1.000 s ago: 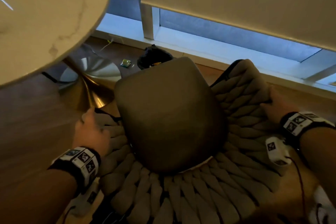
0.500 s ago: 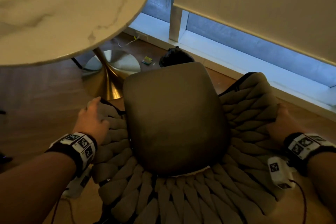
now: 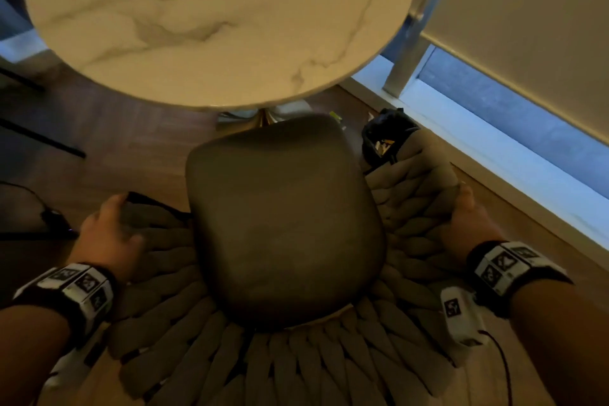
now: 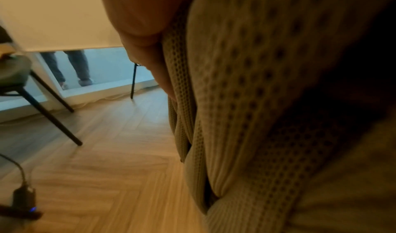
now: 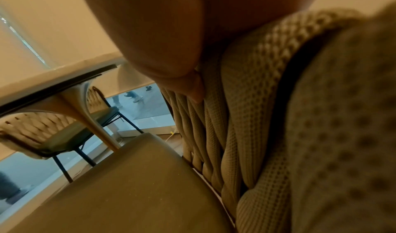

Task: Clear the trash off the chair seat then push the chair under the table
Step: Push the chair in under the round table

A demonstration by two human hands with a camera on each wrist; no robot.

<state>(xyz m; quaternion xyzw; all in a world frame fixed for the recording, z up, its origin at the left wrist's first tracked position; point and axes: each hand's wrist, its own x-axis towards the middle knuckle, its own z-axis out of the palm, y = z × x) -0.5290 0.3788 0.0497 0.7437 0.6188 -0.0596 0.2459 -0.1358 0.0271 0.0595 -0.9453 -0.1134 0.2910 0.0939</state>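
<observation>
At floor level beside the window, the chair stands facing the round table, with the front edge of its seat just short of the tabletop rim and close to the gold pedestal. Its seat pad is a smooth, grey-brown cushion with rounded corners, and the surface shows bare. Thick beige cords of open-mesh knit, braided diagonally, form the curved backrest and both side wings; a thin dark metal frame shows at the left wing tip.

Left hand grips the left wing from outside, fingers curled over the braid; in the left wrist view the fingers press against the cords. Right hand grips the right wing in the same manner, thumb on top; in the right wrist view the fingertips lie along the woven cords above the seat pad.

On the wooden floor beyond the right wing sits a black bag with small light items inside. A second chair of the same weave stands on the far side of the table.
</observation>
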